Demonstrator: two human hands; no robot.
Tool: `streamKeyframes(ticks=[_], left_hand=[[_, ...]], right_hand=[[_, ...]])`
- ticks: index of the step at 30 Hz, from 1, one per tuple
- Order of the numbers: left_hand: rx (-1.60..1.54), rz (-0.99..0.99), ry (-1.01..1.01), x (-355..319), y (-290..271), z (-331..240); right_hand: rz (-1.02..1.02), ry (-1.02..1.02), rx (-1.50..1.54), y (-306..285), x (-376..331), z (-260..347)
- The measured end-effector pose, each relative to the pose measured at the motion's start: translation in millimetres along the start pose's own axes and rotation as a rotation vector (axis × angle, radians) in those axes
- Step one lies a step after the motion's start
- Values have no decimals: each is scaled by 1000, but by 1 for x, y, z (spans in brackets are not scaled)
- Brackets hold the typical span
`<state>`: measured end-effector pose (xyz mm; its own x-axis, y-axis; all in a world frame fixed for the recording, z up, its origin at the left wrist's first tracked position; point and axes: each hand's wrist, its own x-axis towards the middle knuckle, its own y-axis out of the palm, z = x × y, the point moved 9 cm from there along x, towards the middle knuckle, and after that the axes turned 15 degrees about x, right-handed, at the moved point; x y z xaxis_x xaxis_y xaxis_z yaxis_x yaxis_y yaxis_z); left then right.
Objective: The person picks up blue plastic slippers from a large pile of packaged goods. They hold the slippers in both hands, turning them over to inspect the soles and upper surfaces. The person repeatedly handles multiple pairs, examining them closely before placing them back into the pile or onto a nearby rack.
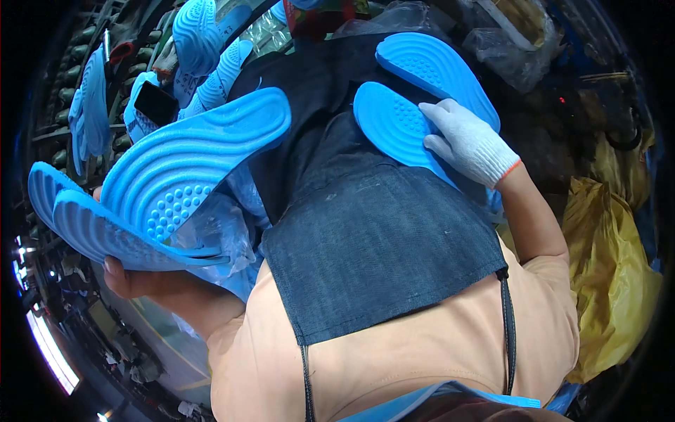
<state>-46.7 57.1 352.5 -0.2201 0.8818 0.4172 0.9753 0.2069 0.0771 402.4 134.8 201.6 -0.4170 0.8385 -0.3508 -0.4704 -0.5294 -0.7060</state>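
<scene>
**Blue insoles in both hands, much of the grip hidden**

My bare left hand [144, 278] clasps a fanned stack of blue insoles [162, 190] from below; its fingers are mostly hidden under them. My gloved right hand [467, 141] lies flat and open on an insole pair [415, 98] on the dark apron [373, 232]. Whether it grips, I cannot tell.

left hand [140, 278] mostly hidden | insoles [162, 190] cover its fingers

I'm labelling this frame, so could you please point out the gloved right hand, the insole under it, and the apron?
gloved right hand [467, 144], head view, back of hand.
insole [390, 123], head view, dotted middle.
apron [380, 246], head view, bare centre.
</scene>
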Motion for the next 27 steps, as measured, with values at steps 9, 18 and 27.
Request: streamKeyframes(ticks=[9, 18, 27], left_hand=[[-89, 224, 60, 30, 77, -11], [-149, 264, -174, 58, 111, 29], [-296, 26, -484, 39, 80, 102]], right_hand=[[-97, -391, 337, -63, -6, 73], [118, -833, 583, -29, 66, 195], [33, -357, 1256, -37, 98, 137]])
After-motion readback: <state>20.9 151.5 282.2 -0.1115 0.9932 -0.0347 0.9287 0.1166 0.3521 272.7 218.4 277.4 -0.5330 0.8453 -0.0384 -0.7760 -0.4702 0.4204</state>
